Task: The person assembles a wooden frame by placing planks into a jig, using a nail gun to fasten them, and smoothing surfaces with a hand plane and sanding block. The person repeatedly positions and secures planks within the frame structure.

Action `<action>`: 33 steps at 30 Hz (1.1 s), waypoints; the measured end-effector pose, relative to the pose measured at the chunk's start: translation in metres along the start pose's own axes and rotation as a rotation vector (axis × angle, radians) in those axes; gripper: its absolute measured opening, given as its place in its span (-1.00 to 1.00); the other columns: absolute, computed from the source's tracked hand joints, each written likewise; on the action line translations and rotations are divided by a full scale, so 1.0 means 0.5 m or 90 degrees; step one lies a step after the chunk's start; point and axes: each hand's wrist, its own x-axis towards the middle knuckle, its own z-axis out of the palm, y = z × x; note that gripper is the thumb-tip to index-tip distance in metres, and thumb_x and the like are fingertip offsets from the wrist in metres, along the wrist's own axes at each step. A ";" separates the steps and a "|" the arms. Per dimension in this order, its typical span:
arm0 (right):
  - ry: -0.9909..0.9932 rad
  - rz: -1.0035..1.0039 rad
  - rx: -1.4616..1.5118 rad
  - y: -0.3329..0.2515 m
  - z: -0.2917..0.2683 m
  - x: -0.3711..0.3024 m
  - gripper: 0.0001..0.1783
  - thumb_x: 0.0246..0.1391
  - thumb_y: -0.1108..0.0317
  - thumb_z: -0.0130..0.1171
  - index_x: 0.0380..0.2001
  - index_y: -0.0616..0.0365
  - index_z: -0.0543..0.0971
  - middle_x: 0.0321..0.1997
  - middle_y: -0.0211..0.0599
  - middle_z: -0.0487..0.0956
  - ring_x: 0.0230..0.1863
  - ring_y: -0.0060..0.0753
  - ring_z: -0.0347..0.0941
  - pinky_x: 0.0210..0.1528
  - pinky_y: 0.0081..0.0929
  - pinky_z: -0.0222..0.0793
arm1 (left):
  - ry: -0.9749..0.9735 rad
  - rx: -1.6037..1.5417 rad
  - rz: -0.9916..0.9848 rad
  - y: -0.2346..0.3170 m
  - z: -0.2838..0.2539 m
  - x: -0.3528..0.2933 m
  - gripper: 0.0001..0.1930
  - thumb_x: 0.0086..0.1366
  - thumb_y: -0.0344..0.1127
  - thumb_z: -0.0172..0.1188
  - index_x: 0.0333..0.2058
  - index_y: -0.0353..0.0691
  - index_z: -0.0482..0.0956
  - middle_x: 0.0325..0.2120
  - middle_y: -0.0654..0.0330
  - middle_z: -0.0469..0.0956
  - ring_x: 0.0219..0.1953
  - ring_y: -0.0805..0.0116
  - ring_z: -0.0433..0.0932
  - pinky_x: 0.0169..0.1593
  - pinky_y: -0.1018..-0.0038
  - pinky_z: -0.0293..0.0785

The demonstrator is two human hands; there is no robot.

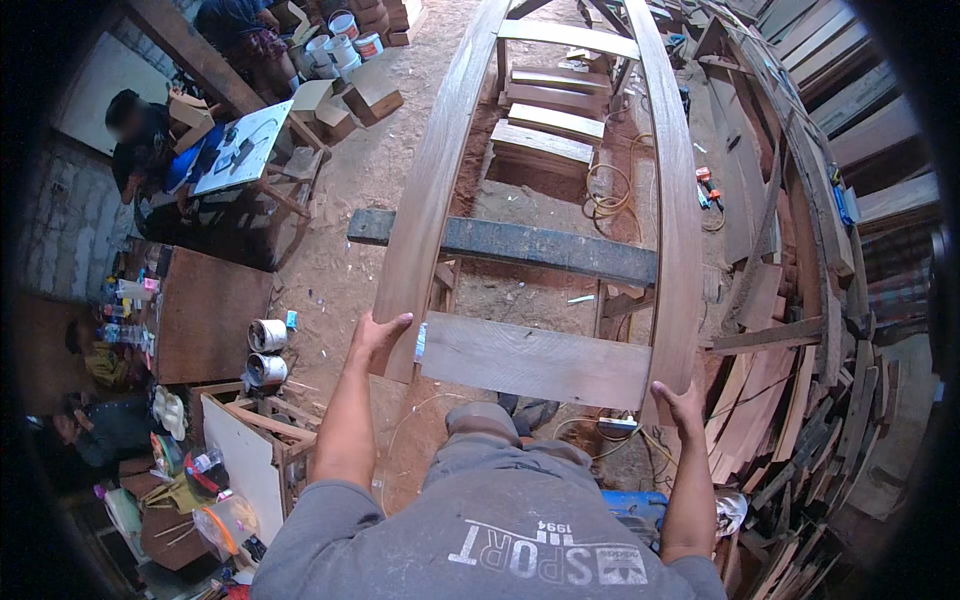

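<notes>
A long wooden frame stretches away in front of me, with a left side board (425,210), a right side board (679,210) and a wide cross board (530,358) near my end. My left hand (378,340) is closed on the near end of the left board, thumb over its top face. At the near end of the right board, my right hand (682,406) grips the outer edge, its fingers partly hidden beneath. The frame lies across a dark, worn beam (540,247). Farther off, a pale crosspiece (568,38) joins the two side boards.
Stacked planks (545,140) lie beneath the frame's far part. A coiled hose (608,190) and an orange power tool (708,185) are on the floor. Timber offcuts (770,400) crowd the right. At left are a brown cabinet (212,315), paint cans (266,352) and a person (150,150) beside a white-topped table (240,150).
</notes>
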 end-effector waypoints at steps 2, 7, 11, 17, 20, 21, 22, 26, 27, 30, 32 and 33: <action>0.001 -0.017 0.020 0.035 0.010 0.015 -0.04 -0.09 0.16 0.63 0.34 0.27 0.40 0.23 -0.07 0.61 0.24 -0.12 0.54 0.33 -0.22 0.38 | 0.012 0.044 -0.014 0.004 -0.011 -0.002 -0.19 0.08 -0.01 0.64 0.16 -0.43 0.53 -0.05 0.01 0.69 -0.06 0.25 0.68 0.02 0.29 0.64; 0.002 -0.013 -0.001 0.064 0.001 0.045 -0.04 -0.07 0.16 0.63 0.34 0.28 0.39 0.24 -0.06 0.59 0.24 -0.12 0.53 0.33 -0.24 0.37 | 0.051 -0.002 -0.015 -0.045 0.003 0.021 -0.24 0.04 0.01 0.65 0.08 -0.42 0.61 -0.07 -0.01 0.71 -0.07 0.22 0.71 0.01 0.30 0.65; 0.025 -0.068 0.000 0.086 0.006 0.059 0.18 -0.17 0.01 0.67 0.37 0.42 0.27 0.30 0.19 0.52 0.30 0.04 0.49 0.37 -0.17 0.36 | 0.050 0.044 -0.011 -0.068 -0.008 0.047 -0.08 -0.02 0.14 0.65 0.16 -0.43 0.54 0.00 -0.12 0.69 0.01 0.11 0.70 0.08 0.24 0.64; 0.003 0.014 -0.002 0.004 -0.003 0.014 0.03 -0.11 0.11 0.66 0.35 0.28 0.36 0.25 -0.02 0.58 0.27 -0.06 0.51 0.33 -0.22 0.38 | 0.286 0.343 0.074 0.014 0.017 0.056 0.23 -0.13 0.34 0.62 0.38 -0.30 0.27 0.30 -0.23 0.37 0.35 -0.14 0.36 0.39 0.03 0.31; -0.017 -0.031 0.007 0.056 -0.006 0.044 0.18 -0.14 -0.02 0.64 0.39 0.39 0.26 0.31 0.20 0.52 0.34 0.09 0.46 0.38 -0.12 0.35 | 0.332 0.320 0.220 0.084 0.047 0.166 0.13 -0.09 0.37 0.57 0.34 -0.20 0.35 0.28 -0.20 0.35 0.35 -0.19 0.30 0.40 0.01 0.25; -0.014 -0.056 0.002 0.056 -0.008 0.049 0.18 -0.14 -0.02 0.64 0.39 0.39 0.26 0.31 0.20 0.51 0.34 0.11 0.46 0.38 -0.11 0.34 | 0.336 0.320 0.260 0.119 0.058 0.212 0.11 -0.07 0.37 0.56 0.33 -0.19 0.36 0.27 -0.19 0.36 0.35 -0.18 0.30 0.40 0.02 0.26; 0.010 0.008 -0.082 0.063 -0.011 0.055 0.16 -0.14 -0.02 0.63 0.39 0.36 0.28 0.31 0.18 0.52 0.35 0.12 0.45 0.39 -0.09 0.33 | 0.319 0.295 0.256 0.165 0.072 0.254 0.08 -0.06 0.35 0.56 0.32 -0.20 0.38 0.26 -0.19 0.36 0.34 -0.16 0.32 0.40 0.03 0.25; -0.035 0.040 -0.017 0.028 -0.018 0.068 0.12 -0.19 0.08 0.67 0.37 0.34 0.32 0.29 0.09 0.55 0.32 0.03 0.48 0.37 -0.15 0.36 | 0.285 0.360 0.215 0.354 0.120 0.449 0.09 -0.07 0.31 0.58 0.32 -0.21 0.37 0.26 -0.20 0.39 0.34 -0.17 0.34 0.39 0.04 0.29; -0.046 0.044 0.014 0.028 -0.019 0.070 0.12 -0.21 0.11 0.67 0.37 0.33 0.33 0.29 0.07 0.56 0.31 0.01 0.49 0.36 -0.16 0.36 | 0.288 0.377 0.214 0.394 0.132 0.502 0.09 -0.07 0.32 0.58 0.32 -0.22 0.37 0.24 -0.22 0.43 0.34 -0.18 0.35 0.39 0.04 0.31; -0.067 0.067 0.051 0.004 -0.019 0.079 0.02 -0.19 0.24 0.67 0.33 0.33 0.38 0.24 -0.04 0.60 0.25 -0.09 0.53 0.33 -0.22 0.39 | 0.250 0.385 0.199 0.509 0.151 0.646 0.18 -0.13 0.31 0.62 0.34 -0.27 0.30 0.26 -0.24 0.41 0.35 -0.18 0.36 0.40 0.03 0.31; -0.072 0.094 0.114 0.014 -0.010 0.073 -0.05 -0.19 0.32 0.65 0.28 0.30 0.41 0.20 -0.10 0.62 0.20 -0.14 0.56 0.29 -0.23 0.42 | 0.190 0.353 0.189 0.559 0.154 0.723 0.25 -0.20 0.29 0.66 0.35 -0.32 0.26 0.27 -0.25 0.40 0.33 -0.16 0.39 0.39 0.03 0.34; -0.056 0.112 0.099 0.025 -0.009 0.079 -0.05 -0.20 0.33 0.65 0.28 0.30 0.42 0.19 -0.11 0.62 0.20 -0.15 0.56 0.29 -0.23 0.43 | 0.155 0.319 0.193 0.585 0.154 0.766 0.28 -0.25 0.28 0.69 0.35 -0.35 0.25 0.26 -0.26 0.42 0.31 -0.16 0.42 0.38 0.05 0.37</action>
